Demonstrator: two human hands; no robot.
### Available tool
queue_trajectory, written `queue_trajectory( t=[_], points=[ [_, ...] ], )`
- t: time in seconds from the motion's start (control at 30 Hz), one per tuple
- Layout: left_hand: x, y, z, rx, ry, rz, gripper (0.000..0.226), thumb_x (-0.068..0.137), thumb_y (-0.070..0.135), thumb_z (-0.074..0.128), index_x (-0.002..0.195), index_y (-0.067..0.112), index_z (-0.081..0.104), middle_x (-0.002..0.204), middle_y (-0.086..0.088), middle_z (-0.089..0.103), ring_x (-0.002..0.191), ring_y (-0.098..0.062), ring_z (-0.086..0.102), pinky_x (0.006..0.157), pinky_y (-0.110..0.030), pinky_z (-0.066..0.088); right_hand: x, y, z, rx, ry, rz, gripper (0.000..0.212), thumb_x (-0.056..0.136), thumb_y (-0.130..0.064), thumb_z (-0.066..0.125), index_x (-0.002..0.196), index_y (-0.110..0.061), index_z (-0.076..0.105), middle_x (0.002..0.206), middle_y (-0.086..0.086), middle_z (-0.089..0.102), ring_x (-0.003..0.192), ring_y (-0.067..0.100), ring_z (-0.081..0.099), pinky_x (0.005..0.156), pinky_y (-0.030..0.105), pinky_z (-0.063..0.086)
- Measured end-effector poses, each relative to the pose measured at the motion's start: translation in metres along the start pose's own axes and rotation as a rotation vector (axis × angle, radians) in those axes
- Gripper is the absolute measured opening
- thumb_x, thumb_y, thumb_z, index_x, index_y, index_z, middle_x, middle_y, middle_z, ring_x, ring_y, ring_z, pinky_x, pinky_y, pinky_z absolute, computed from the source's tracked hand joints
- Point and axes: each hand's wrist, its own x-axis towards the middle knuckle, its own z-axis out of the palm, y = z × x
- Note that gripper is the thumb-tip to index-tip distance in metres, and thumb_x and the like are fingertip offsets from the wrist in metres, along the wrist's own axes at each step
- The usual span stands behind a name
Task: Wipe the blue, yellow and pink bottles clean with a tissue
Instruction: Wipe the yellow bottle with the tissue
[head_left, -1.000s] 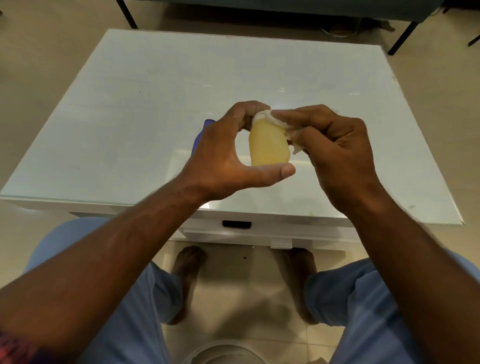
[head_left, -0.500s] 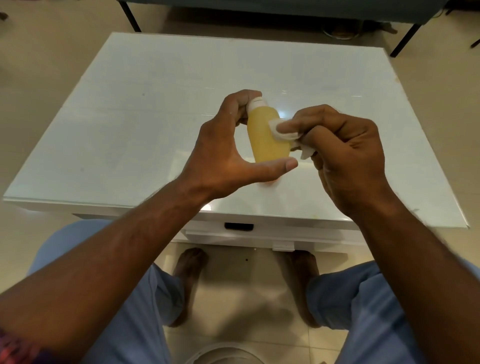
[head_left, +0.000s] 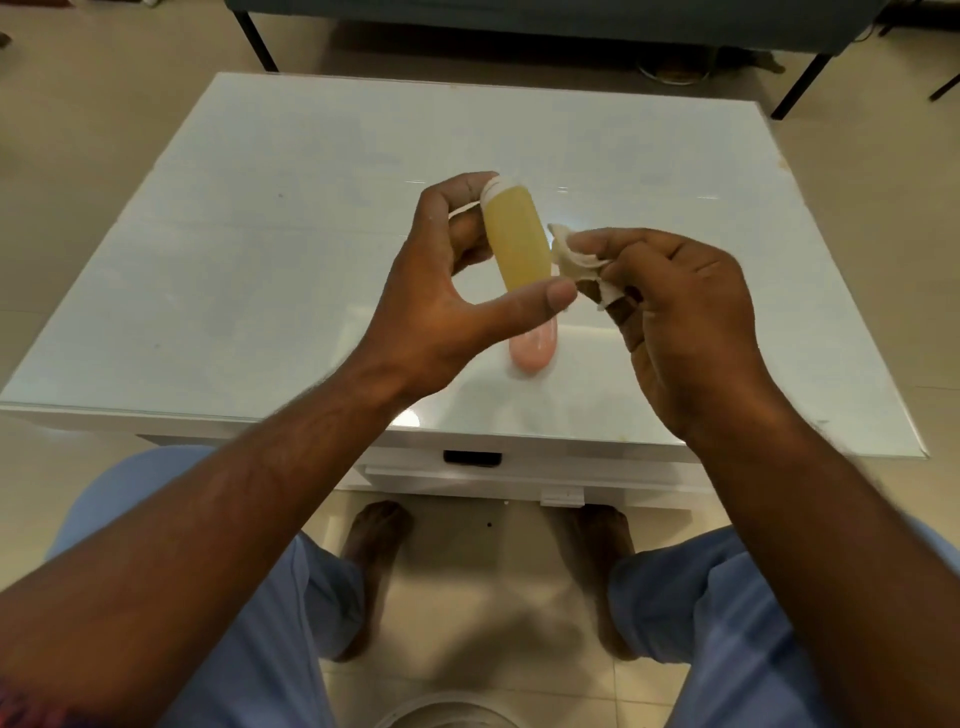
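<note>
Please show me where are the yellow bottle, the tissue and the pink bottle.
yellow bottle (head_left: 517, 244), head view, middle of its body.
tissue (head_left: 571, 257), head view, its crumpled front.
pink bottle (head_left: 532, 353), head view, its rounded end.

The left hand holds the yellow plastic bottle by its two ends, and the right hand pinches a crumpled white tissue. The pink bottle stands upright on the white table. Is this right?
Not quite. The head view shows the pink bottle lying on its side on the white glass-topped table, not upright. The rest holds.

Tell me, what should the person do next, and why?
Probably bring the tissue in the right hand back against the yellow bottle, since it sits just off the side while the left hand holds the bottle.
</note>
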Motion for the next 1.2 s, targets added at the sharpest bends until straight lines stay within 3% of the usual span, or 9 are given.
queue_trajectory(
  t=[0.1, 0.2, 0.3, 0.47, 0.67, 0.83, 0.97, 1.07, 1.2],
  points=[
    [-0.003, 0.003, 0.004, -0.137, -0.048, -0.055, 0.116, 0.061, 0.074, 0.078, 0.148, 0.016, 0.027, 0.152, -0.001, 0.047, 0.137, -0.02, 0.051, 0.111, -0.046, 0.047, 0.0, -0.003, 0.001, 0.168, -0.046, 0.309, 0.019, 0.101, -0.015, 0.063, 0.108, -0.003, 0.075, 0.105, 0.017, 0.08, 0.109, 0.031, 0.076, 0.098, 0.036, 0.061],
    [-0.002, 0.001, 0.004, -0.075, -0.083, -0.065, 0.118, 0.06, 0.078, 0.076, 0.148, 0.02, 0.025, 0.155, 0.0, 0.043, 0.14, -0.021, 0.048, 0.111, -0.047, 0.046, -0.004, -0.005, 0.002, 0.258, -0.126, 0.422, 0.045, 0.1, -0.03, 0.065, 0.129, 0.004, 0.064, 0.117, 0.025, 0.076, 0.117, 0.036, 0.074, 0.102, 0.04, 0.06],
    [0.002, 0.003, -0.003, 0.115, -0.106, -0.021, 0.115, 0.058, 0.083, 0.071, 0.147, 0.023, 0.027, 0.15, 0.008, 0.042, 0.136, -0.011, 0.047, 0.113, -0.037, 0.043, -0.003, -0.004, 0.003, 0.193, -0.102, 0.338, 0.032, 0.102, -0.017, 0.065, 0.123, 0.007, 0.069, 0.121, 0.025, 0.074, 0.117, 0.037, 0.073, 0.104, 0.043, 0.059],
    [0.001, 0.001, -0.013, 0.333, -0.168, 0.047, 0.117, 0.058, 0.079, 0.074, 0.149, 0.024, 0.026, 0.148, 0.01, 0.039, 0.133, -0.009, 0.044, 0.111, -0.039, 0.046, 0.001, -0.007, 0.0, 0.226, -0.065, 0.325, 0.012, 0.101, -0.009, 0.064, 0.102, -0.001, 0.072, 0.081, 0.002, 0.072, 0.074, 0.012, 0.072, 0.074, 0.025, 0.06],
    [-0.001, -0.002, -0.014, 0.565, -0.132, 0.114, 0.118, 0.057, 0.087, 0.068, 0.148, 0.02, 0.032, 0.145, 0.003, 0.041, 0.127, -0.016, 0.042, 0.104, -0.047, 0.045, 0.001, -0.002, 0.001, 0.185, -0.085, 0.36, 0.029, 0.097, -0.009, 0.068, 0.123, 0.005, 0.069, 0.112, 0.013, 0.075, 0.099, 0.022, 0.075, 0.087, 0.034, 0.062],
    [-0.001, -0.003, -0.013, 0.715, -0.099, 0.159, 0.117, 0.057, 0.085, 0.07, 0.147, 0.018, 0.035, 0.142, -0.002, 0.04, 0.122, -0.018, 0.04, 0.1, -0.044, 0.045, 0.002, 0.004, -0.002, 0.031, -0.112, 0.285, 0.012, 0.091, -0.009, 0.074, 0.103, -0.006, 0.075, 0.101, 0.01, 0.077, 0.099, 0.025, 0.074, 0.096, 0.042, 0.058],
    [-0.001, -0.001, -0.007, 0.675, -0.058, 0.188, 0.131, 0.059, 0.078, 0.076, 0.157, 0.011, 0.02, 0.145, -0.008, 0.038, 0.123, -0.019, 0.04, 0.104, -0.038, 0.044, 0.002, 0.008, 0.0, -0.048, -0.085, 0.206, 0.006, 0.091, -0.009, 0.077, 0.094, -0.015, 0.076, 0.097, 0.009, 0.074, 0.097, 0.028, 0.067, 0.091, 0.044, 0.054],
    [0.0, -0.001, -0.006, 0.69, -0.05, 0.193, 0.127, 0.061, 0.076, 0.077, 0.157, 0.011, 0.022, 0.148, -0.007, 0.039, 0.125, -0.02, 0.041, 0.106, -0.04, 0.043, 0.003, 0.009, 0.0, -0.107, -0.073, 0.163, 0.011, 0.083, -0.022, 0.083, 0.093, -0.021, 0.078, 0.099, 0.015, 0.073, 0.094, 0.026, 0.067, 0.088, 0.04, 0.055],
    [-0.006, 0.001, -0.004, 0.628, -0.092, 0.151, 0.115, 0.061, 0.081, 0.071, 0.149, 0.017, 0.032, 0.141, 0.002, 0.045, 0.121, -0.013, 0.044, 0.102, -0.039, 0.046, 0.0, 0.006, 0.0, -0.022, -0.06, 0.074, 0.018, 0.088, -0.027, 0.071, 0.102, -0.019, 0.079, 0.104, 0.007, 0.078, 0.102, 0.026, 0.072, 0.095, 0.042, 0.059]
  ],
)
